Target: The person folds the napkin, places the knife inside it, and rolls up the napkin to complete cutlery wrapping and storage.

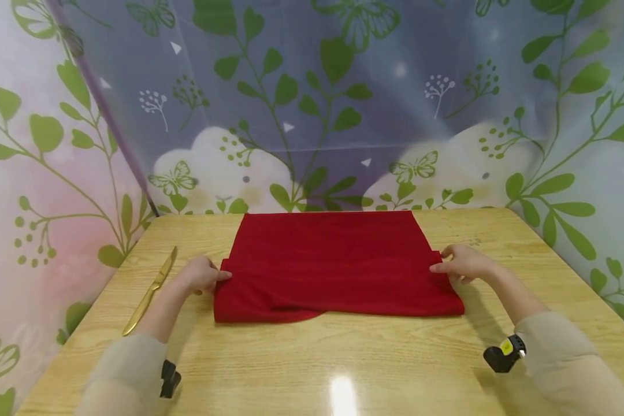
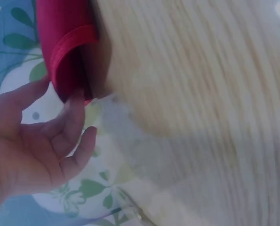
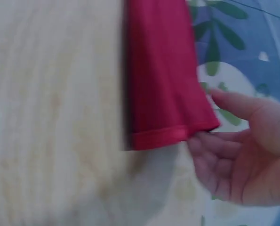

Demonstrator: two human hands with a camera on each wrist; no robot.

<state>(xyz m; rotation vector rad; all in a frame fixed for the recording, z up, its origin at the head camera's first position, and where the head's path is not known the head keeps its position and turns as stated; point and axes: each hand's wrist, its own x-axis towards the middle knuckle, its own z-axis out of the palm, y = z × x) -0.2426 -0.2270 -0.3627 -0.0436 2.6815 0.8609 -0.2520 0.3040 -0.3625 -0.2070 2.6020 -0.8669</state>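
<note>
A red cloth (image 1: pixel 333 277) lies on the wooden table, its near part folded over toward the far side. My left hand (image 1: pixel 201 275) pinches the folded layer at its left edge, thumb on top. At the right edge my right hand (image 1: pixel 465 263) pinches the same layer between thumb and fingers. In the left wrist view the cloth (image 2: pixel 67 42) curves into an open loop at the fold, with fingertips inside it. The right wrist view shows the hemmed side of the cloth (image 3: pixel 165 84) between thumb and fingers.
A gold table knife (image 1: pixel 151 292) lies on the table left of the cloth, beside my left forearm. The wooden table (image 1: pixel 291 370) meets a patterned curtain (image 1: pixel 312 115) at its far edge. Dark wrist cameras (image 1: pixel 504 353) sit at both sleeves.
</note>
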